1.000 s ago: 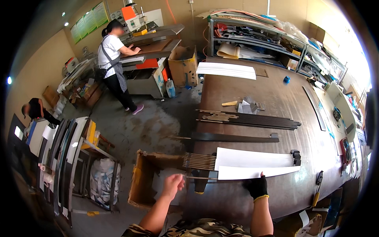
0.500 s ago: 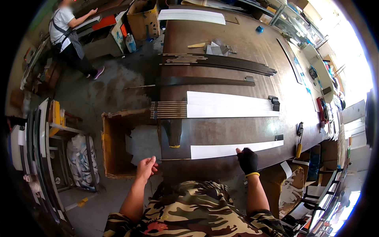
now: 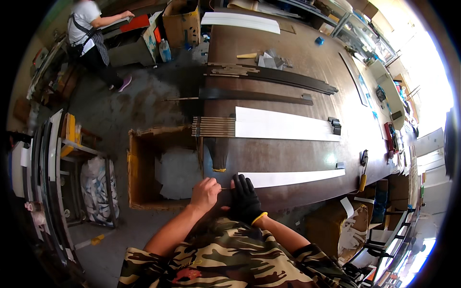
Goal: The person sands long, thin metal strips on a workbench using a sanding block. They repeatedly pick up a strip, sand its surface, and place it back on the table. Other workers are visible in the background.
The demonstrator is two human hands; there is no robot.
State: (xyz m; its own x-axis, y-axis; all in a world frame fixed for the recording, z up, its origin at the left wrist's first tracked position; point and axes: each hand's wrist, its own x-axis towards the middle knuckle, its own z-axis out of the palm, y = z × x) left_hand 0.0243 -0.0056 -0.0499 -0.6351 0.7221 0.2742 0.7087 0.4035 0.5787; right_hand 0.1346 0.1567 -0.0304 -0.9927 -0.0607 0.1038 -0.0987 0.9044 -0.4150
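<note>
A long white strip lies near the front of the brown table, with a small dark piece at its right end. From its left end a thin rod sticks out, mostly covered by my hands. My bare left hand is closed at the rod's outer end, its fingertips pinched together. My right hand, in a black glove with a yellow cuff, lies with fingers stretched out over the strip's left end. Beyond them rests a stack of white strips with several thin rods projecting leftward.
A dark flat tool with a yellow edge lies behind my left hand. An open cardboard box stands at the table's left edge. Dark strips lie farther back, and a yellow-handled tool at right. A person stands far left.
My right hand has moved left along the white strip to its left end, its fingers now stretched out. My left hand has moved right and closed on the rod.
</note>
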